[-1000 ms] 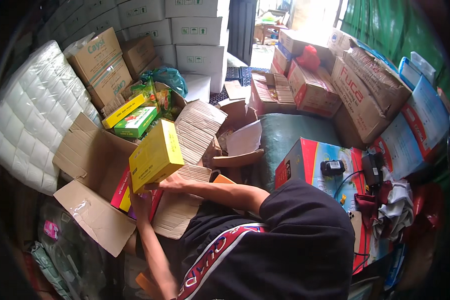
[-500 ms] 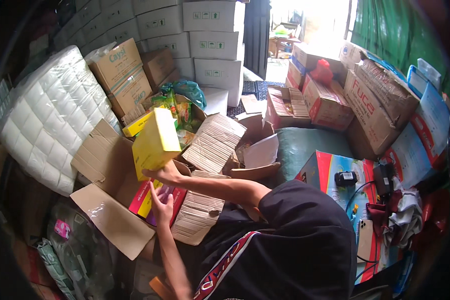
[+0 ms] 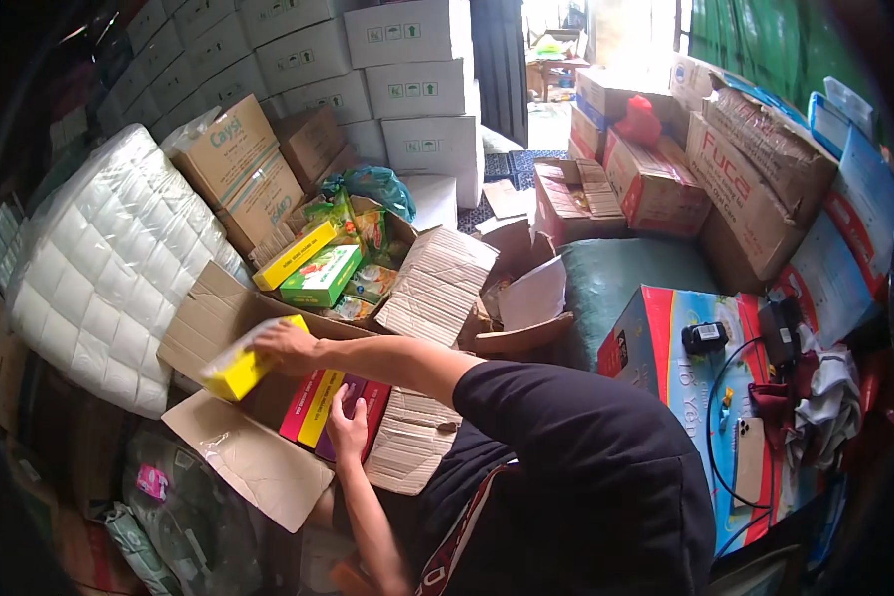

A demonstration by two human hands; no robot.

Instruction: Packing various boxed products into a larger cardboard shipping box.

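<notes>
My right hand (image 3: 286, 350) reaches across to the left and grips a slim yellow box (image 3: 240, 375), tilted over the left part of an open cardboard carton (image 3: 243, 462). Part of the yellow box is blurred by motion. Inside the carton, flat coloured boxes stand side by side: a pink-red box (image 3: 304, 405), a yellow one (image 3: 320, 409) and a red one (image 3: 375, 405), with a purple one between the last two. My left hand (image 3: 346, 429) rests against the purple box's end, thumb and forefinger apart, holding nothing.
Behind stands another open carton (image 3: 407, 233) with a yellow box (image 3: 296, 256), a green box (image 3: 323, 276) and green packets. A plastic-wrapped white bale (image 3: 99, 268) leans at left. At right, a colourful carton (image 3: 666, 397) carries a phone (image 3: 748, 459), cables and cloth.
My right hand has moved left and down with the yellow box, now over the carton. The green box behind has come into view. My left hand stays by the boxes.
</notes>
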